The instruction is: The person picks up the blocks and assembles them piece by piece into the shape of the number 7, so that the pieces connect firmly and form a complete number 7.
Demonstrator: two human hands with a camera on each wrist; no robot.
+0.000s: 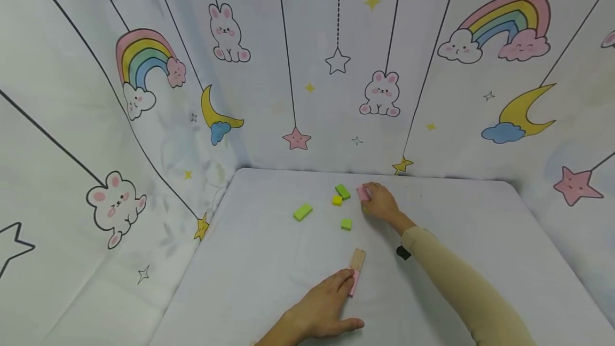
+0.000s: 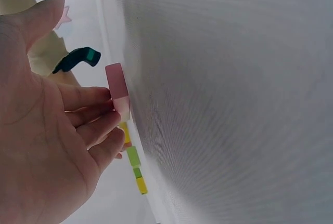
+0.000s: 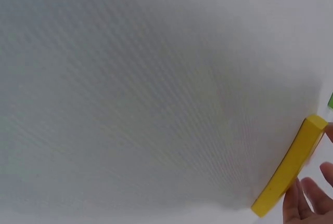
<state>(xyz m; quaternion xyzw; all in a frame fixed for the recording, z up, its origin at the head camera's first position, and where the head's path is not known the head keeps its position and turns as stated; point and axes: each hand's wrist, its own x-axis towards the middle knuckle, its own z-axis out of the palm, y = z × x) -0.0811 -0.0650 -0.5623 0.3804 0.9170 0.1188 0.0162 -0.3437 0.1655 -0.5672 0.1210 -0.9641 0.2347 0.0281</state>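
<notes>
In the head view my left hand [image 1: 326, 303] lies low at the front, fingertips against the side of a pink block [image 1: 354, 285]. A wood-coloured piece [image 1: 357, 258] continues in line from its far end. The left wrist view shows those fingers nearly straight beside the pink block [image 2: 117, 81], thumb spread away. Farther back, my right hand [image 1: 381, 203] reaches over a pink block [image 1: 362, 193]. In the right wrist view, a long yellow block [image 3: 289, 167] is pinched between the fingers [image 3: 295, 203] and thumb of that hand.
Left of the right hand lie a green block [image 1: 343, 191], a small yellow block [image 1: 337, 201], a green cube [image 1: 346, 224] and a longer green block [image 1: 302, 212]. A black object [image 1: 403, 252] shows beneath the right sleeve. Patterned cloth walls [image 1: 336, 95] stand behind the white table [image 1: 250, 282].
</notes>
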